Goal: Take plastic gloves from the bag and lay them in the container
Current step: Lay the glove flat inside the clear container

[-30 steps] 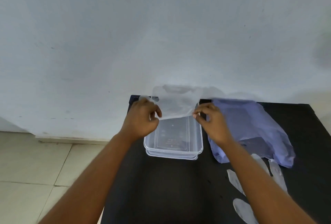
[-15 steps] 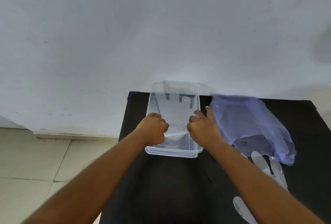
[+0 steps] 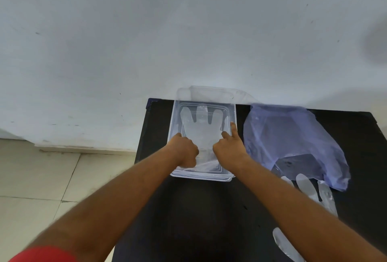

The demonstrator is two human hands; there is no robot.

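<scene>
A clear plastic glove (image 3: pixel 202 127) lies flat inside the clear rectangular container (image 3: pixel 171 136), its fingers pointing toward the wall. Both my hands are at its cuff end, inside the near half of the container. My left hand (image 3: pixel 184 152) is curled into a fist on the cuff's left corner. My right hand (image 3: pixel 229 148) rests on the glove's right side with thumb and index finger stretched out and apart. The pale purple plastic bag (image 3: pixel 293 136) lies crumpled just right of the container.
The black table (image 3: pixel 199 220) stands against a white wall. A clear lid (image 3: pixel 209 93) leans behind the container. Loose clear gloves (image 3: pixel 310 188) lie near the bag's mouth, and another glove (image 3: pixel 282 243) lies nearer me. The table's left edge drops to tiled floor (image 3: pixel 41 178).
Both hands have lowered the glove from above the container down into it, and it now lies spread flat. My right hand's fingers have opened from their pinch.
</scene>
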